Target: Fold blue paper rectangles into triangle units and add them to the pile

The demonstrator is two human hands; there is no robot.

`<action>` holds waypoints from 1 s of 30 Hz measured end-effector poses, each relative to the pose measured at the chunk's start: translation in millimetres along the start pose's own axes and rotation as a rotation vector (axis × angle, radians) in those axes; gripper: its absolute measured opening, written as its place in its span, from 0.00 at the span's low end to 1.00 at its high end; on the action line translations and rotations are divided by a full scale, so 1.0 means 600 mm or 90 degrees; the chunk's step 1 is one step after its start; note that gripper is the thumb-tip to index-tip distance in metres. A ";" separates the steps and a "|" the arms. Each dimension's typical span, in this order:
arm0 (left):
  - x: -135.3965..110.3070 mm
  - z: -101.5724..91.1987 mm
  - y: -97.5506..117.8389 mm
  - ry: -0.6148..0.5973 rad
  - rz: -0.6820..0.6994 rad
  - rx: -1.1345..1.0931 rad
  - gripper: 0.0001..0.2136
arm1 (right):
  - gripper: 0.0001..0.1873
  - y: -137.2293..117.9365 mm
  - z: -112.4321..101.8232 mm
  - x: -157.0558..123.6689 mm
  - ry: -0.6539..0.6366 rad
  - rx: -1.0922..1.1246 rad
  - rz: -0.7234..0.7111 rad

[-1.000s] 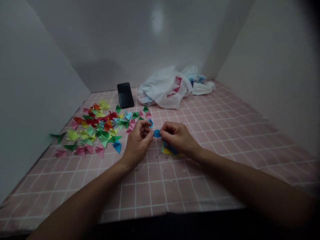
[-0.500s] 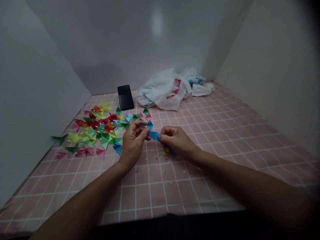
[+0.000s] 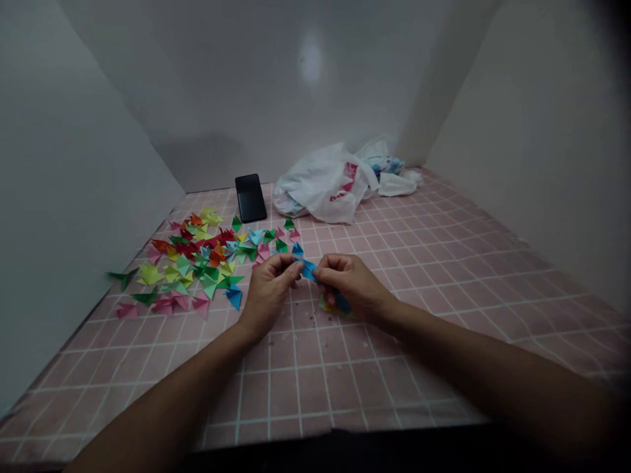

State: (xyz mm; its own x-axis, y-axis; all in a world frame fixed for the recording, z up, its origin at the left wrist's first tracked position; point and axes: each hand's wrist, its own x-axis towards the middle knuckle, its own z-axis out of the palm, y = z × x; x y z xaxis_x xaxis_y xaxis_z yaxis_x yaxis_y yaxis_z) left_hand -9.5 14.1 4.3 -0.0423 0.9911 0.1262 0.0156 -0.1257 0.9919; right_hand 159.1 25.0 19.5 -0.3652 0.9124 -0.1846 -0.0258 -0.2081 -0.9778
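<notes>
Between my two hands is a small folded piece of blue origami paper [image 3: 308, 269], held just above the table. My left hand [image 3: 270, 289] pinches its left end with thumb and fingers. The right end is pinched by my right hand [image 3: 348, 279]. Under my right hand lie some yellow and blue papers [image 3: 336, 305], partly covered by it. Just beyond the held piece sits a blue origami crane [image 3: 297, 249]. Left of my left hand spreads a heap of origami cranes [image 3: 200, 269] in red, green, yellow, pink and blue, with another blue crane [image 3: 233, 296] at its near edge.
A black phone [image 3: 251, 198] leans near the back wall. White plastic bags [image 3: 325, 184] lie crumpled to its right. The table has a pink checked cloth [image 3: 424, 263], with pale walls [image 3: 64, 197] at the left, back and right. Small dark specks dot the cloth near my hands.
My left fingers have closed in on the blue paper's left end and the hands are slightly nearer each other. The whole view has shifted a little downward.
</notes>
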 end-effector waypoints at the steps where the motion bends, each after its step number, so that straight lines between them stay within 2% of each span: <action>1: 0.000 -0.001 0.000 0.002 0.001 0.008 0.08 | 0.14 0.000 0.000 -0.001 -0.021 -0.009 0.009; 4: 0.002 -0.002 0.002 -0.006 -0.008 0.015 0.08 | 0.17 0.001 -0.003 0.000 -0.038 -0.067 -0.020; 7: 0.003 -0.001 0.003 -0.030 -0.038 -0.004 0.09 | 0.16 0.002 -0.008 0.004 0.034 -0.129 -0.134; 9: 0.003 0.000 0.003 -0.049 -0.061 -0.017 0.10 | 0.14 0.002 -0.011 0.006 0.039 -0.129 -0.169; 12: 0.001 0.001 0.002 -0.059 -0.070 -0.020 0.11 | 0.11 0.002 -0.011 0.008 -0.002 -0.083 -0.144; 15: -0.001 -0.001 0.002 -0.033 -0.049 -0.004 0.11 | 0.06 0.005 -0.011 0.010 -0.008 -0.052 -0.142; 20: -0.001 -0.002 0.006 0.009 -0.035 0.005 0.11 | 0.09 0.011 -0.012 0.018 -0.054 -0.058 -0.189; 25: 0.000 0.000 0.007 0.013 -0.026 0.009 0.10 | 0.07 0.012 -0.012 0.018 -0.088 -0.099 -0.241; 30: -0.002 -0.002 0.007 0.020 -0.005 0.022 0.09 | 0.06 0.008 -0.015 0.013 -0.113 -0.061 -0.185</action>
State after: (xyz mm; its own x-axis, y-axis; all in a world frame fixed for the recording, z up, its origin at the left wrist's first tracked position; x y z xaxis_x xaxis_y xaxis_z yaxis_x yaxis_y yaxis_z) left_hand -10.3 12.5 8.1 -0.0733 0.9901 0.1194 0.0494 -0.1160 0.9920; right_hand 164.3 34.5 12.6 -0.5113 0.8517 0.1147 -0.0685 0.0927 -0.9933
